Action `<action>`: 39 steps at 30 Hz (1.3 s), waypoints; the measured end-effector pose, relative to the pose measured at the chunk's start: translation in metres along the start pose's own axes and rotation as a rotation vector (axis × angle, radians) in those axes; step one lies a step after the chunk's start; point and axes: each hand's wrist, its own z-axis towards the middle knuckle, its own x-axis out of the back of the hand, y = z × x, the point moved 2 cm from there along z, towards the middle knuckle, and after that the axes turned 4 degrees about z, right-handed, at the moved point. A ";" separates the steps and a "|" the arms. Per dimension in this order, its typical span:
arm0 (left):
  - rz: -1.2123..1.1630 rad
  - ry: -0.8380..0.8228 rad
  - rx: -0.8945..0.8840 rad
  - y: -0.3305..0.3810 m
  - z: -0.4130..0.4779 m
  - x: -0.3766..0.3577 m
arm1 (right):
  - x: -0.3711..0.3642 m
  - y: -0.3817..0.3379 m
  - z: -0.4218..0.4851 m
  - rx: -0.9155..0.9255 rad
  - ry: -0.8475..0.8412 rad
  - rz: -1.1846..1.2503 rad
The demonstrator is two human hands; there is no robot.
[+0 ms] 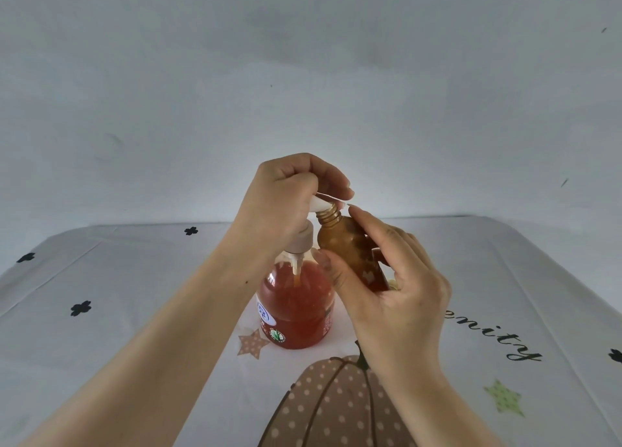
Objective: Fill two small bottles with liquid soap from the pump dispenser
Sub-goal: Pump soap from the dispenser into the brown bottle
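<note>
At desk [134,295] centre, left hand [286,204] fingers [323,173] curled over the pump dispenser [296,308] head: filling step, by my read. Off the desk at the nozzle [319,204] sat the small bottle [340,241], long axis tilted, neck pointing up-left, gripped round its body by right hand [393,291] fingers. Next move probably needed steady strokes, mouth kept aligned.

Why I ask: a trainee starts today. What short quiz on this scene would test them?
1. True or false: the small bottle is capped.
2. The left hand grips: A) the pump of the dispenser, B) a spoon, C) a towel.
3. Which hand holds the small bottle up to the spout?
Key: 1 false; 2 A; 3 the right hand.
</note>
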 end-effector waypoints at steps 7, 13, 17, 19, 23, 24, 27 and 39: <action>0.033 -0.009 -0.004 0.003 -0.003 0.000 | 0.000 0.002 0.000 -0.021 -0.014 -0.025; 0.051 -0.011 -0.002 0.002 -0.005 -0.001 | -0.001 0.001 -0.001 -0.049 -0.019 -0.018; 0.105 -0.023 0.012 -0.004 -0.005 -0.002 | 0.000 0.001 -0.004 -0.082 -0.026 -0.019; 0.156 -0.039 0.018 -0.006 -0.004 -0.003 | 0.001 0.002 -0.005 -0.088 -0.033 -0.033; 0.213 -0.064 0.031 -0.004 -0.006 -0.006 | 0.002 0.000 -0.006 -0.111 -0.037 -0.027; 0.215 -0.060 0.030 -0.003 -0.006 -0.006 | 0.002 0.000 -0.006 -0.109 -0.032 -0.024; 0.189 -0.022 0.026 -0.002 -0.004 -0.006 | 0.001 0.001 -0.004 -0.098 -0.012 -0.026; 0.086 0.048 -0.030 0.000 -0.002 0.001 | -0.002 0.001 -0.001 -0.019 0.011 -0.009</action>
